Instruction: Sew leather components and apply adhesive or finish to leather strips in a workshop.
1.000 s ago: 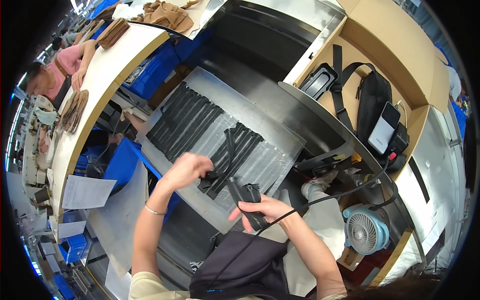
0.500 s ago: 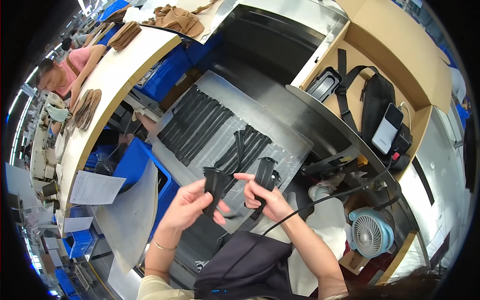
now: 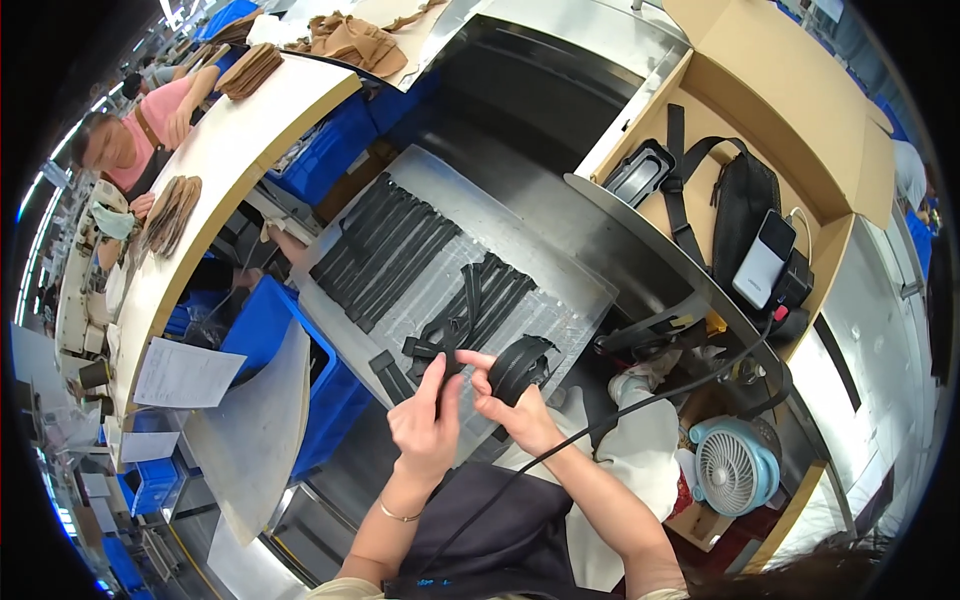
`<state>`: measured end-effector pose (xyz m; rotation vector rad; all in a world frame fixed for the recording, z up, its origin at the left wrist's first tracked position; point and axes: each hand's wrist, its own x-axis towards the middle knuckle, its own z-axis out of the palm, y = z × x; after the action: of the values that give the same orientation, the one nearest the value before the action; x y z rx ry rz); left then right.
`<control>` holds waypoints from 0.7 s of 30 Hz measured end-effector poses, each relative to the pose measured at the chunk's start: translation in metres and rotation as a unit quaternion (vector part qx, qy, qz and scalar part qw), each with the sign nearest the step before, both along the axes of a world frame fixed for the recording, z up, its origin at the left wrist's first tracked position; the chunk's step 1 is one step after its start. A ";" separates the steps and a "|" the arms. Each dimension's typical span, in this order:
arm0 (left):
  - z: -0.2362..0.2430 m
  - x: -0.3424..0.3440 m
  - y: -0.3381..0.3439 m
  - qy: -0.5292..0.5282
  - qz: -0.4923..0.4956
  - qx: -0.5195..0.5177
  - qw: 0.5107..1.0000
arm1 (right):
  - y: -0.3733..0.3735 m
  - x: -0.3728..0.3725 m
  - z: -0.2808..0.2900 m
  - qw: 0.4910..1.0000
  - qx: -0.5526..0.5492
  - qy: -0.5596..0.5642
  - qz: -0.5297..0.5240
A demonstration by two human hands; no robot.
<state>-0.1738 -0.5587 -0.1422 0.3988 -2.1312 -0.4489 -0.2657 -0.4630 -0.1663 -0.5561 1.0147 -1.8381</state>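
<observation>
My left hand [image 3: 424,430] is closed, its thumb and fingers pinching a black zipper strip [image 3: 449,366]. Close beside it, my right hand [image 3: 527,418] grips a curled bundle of black zipper strips [image 3: 521,366], with its index finger stretched toward the strip in my left hand. Both hands are over the near edge of a grey metal board [image 3: 480,232]. A row of black zipper strips [image 3: 385,250] lies side by side on the board's left part. A smaller group of strips [image 3: 505,292] lies nearer, some crossing others. A short black piece [image 3: 390,378] rests at the near left edge.
On the right, an open cardboard box [image 3: 835,190] holds a black pouch, straps and a power bank [image 3: 766,258]. A cable [image 3: 640,402] runs across my right forearm. A small blue fan [image 3: 735,466] stands lower right. Blue bins [image 3: 325,400] and a curved table [image 3: 255,125] are left; a co-worker sits beyond.
My left hand has moved right, closer to my right hand. The short black piece it held now lies on the board's edge, and it pinches another strip. The right hand's bundle now curls round.
</observation>
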 end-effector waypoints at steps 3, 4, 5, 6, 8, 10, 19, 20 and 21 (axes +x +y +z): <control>-0.013 -0.012 -0.004 0.050 -0.058 0.008 0.997 | -0.004 0.009 -0.009 0.998 0.020 0.049 -0.046; -0.013 -0.017 -0.005 0.045 -0.061 -0.009 0.997 | -0.003 0.011 -0.014 0.997 0.021 0.051 -0.048; -0.014 -0.018 -0.003 0.047 -0.063 -0.009 0.997 | -0.001 0.012 -0.019 0.998 0.041 0.022 -0.046; -0.013 -0.017 -0.003 0.031 -0.069 -0.024 0.997 | -0.003 0.014 -0.018 0.997 0.058 -0.009 -0.041; -0.012 -0.015 -0.002 0.014 -0.075 -0.041 0.996 | -0.006 0.015 -0.009 0.998 0.042 -0.007 -0.037; -0.016 -0.014 0.001 0.003 -0.073 -0.054 0.996 | -0.005 0.013 -0.006 0.999 0.030 -0.002 -0.036; -0.037 0.005 0.016 -0.073 -0.059 -0.044 0.995 | -0.004 0.005 0.001 0.996 0.063 -0.052 -0.047; -0.055 0.018 0.015 -0.121 -0.032 0.051 0.991 | -0.005 0.003 0.002 0.994 0.040 -0.011 -0.099; -0.062 0.022 0.012 -0.170 -0.025 0.085 0.981 | -0.004 -0.003 -0.003 0.995 0.009 0.011 -0.099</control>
<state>-0.1519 -0.5469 -0.2047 0.5531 -2.4461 -0.6304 -0.2685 -0.4666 -0.1689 -0.4785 1.1336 -1.9981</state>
